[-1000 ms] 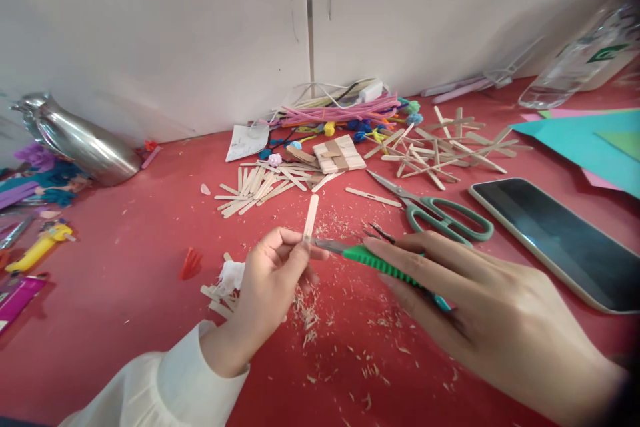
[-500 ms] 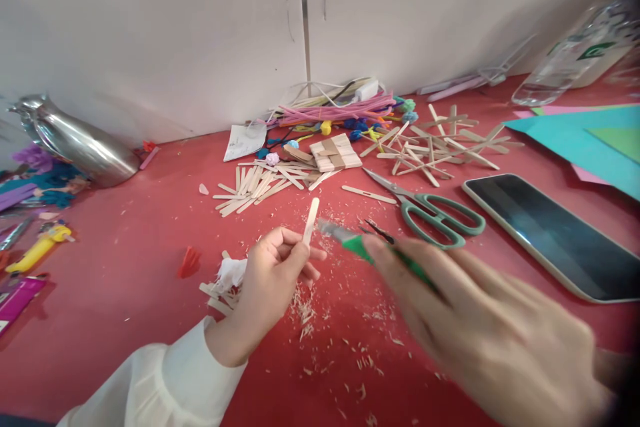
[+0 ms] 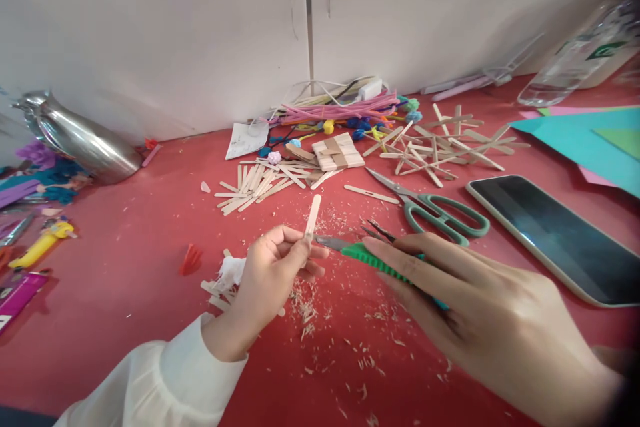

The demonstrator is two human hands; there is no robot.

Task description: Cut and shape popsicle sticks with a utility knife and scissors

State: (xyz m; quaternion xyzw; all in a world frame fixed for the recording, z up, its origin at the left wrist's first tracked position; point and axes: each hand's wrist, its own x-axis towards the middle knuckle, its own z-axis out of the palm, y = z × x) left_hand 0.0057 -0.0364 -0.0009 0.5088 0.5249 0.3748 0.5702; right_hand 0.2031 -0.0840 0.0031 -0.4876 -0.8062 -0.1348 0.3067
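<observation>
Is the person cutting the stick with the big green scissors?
No, the scissors lie on the red table untouched; the right hand holds a green-handled knife against the stick in the left hand.

On the red table (image 3: 125, 293), the craft knife (image 3: 373, 260) has a bright green ribbed handle and a grey blade, and the stick (image 3: 313, 215) beside it is pale, unpainted wood. The scissors (image 3: 440, 213) have dull green handles, the phone (image 3: 555, 233) shows a black screen in a pale rim, and the sleeve (image 3: 160, 380) is cream. Toward the far right edge lies teal paper (image 3: 580, 140); at the left edge, a silver jug (image 3: 80, 140).
</observation>
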